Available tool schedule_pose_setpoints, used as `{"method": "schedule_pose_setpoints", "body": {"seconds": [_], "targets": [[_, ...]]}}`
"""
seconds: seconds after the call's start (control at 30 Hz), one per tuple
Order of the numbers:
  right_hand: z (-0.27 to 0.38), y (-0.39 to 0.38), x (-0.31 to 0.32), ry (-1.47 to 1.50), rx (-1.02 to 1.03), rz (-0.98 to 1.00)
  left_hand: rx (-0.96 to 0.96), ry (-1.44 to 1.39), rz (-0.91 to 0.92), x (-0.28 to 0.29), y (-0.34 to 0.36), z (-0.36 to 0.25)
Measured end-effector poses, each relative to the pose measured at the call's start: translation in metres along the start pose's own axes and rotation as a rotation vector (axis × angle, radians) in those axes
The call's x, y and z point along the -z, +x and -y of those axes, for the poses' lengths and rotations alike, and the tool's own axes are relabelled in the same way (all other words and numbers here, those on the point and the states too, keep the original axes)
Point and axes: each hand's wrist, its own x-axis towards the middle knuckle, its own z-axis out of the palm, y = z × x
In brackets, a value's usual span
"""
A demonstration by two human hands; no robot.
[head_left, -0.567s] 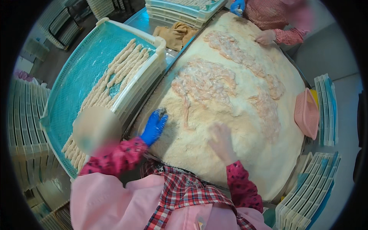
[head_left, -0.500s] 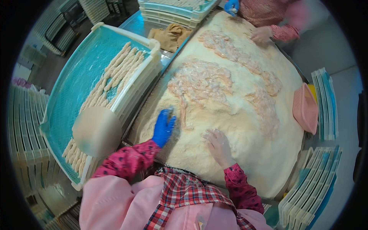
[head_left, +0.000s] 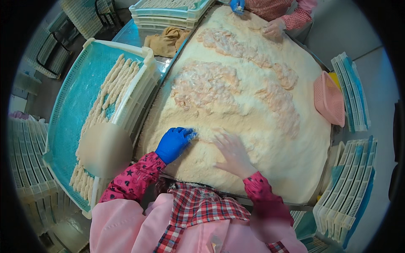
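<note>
My left hand (head_left: 174, 144), in a blue glove, bends its fingers over the near end of a flour-coated strip of raw meat (head_left: 205, 134). The strip lies crosswise in the pale flour (head_left: 270, 168) on the worktable. At its other end my right hand (head_left: 233, 154), in a thin clear glove, is spread flat with its fingers over the strip and flour. Some of the strip is hidden under those fingers. Beyond my hands lies a heap of pink raw meat pieces (head_left: 206, 84), partly dusted with flour.
At left, a stacked tray with a turquoise mesh (head_left: 69, 114) bears rows of coated strips (head_left: 114, 82). A brown cloth (head_left: 166, 42) lies behind it. A pink basket (head_left: 329, 99) and upright trays (head_left: 348, 189) stand at right. Across the table are a co-worker's hands (head_left: 274, 27).
The strip that trailed from the meat heap now lies crosswise between my hands. My left fingers have curled onto it, and my right hand has spread out beside it. The view has shifted slightly.
</note>
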Motion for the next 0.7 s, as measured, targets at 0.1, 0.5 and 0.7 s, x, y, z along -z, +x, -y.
{"method": "schedule_pose_setpoints", "body": {"seconds": [0.1, 0.5, 0.7], "targets": [[-0.002, 0.040, -0.022, -0.138, 0.032, 0.029, -0.108, -0.022, -0.073, 0.007, 0.001, -0.017], [-0.044, -0.007, -0.026, 0.002, -0.309, -0.346, 0.319, -0.378, -0.100, -0.030, 0.041, -0.026], [0.006, 0.038, -0.027, 0.442, -0.344, -0.609, 0.286, -1.437, -0.242, -0.041, 0.037, -0.081]]}}
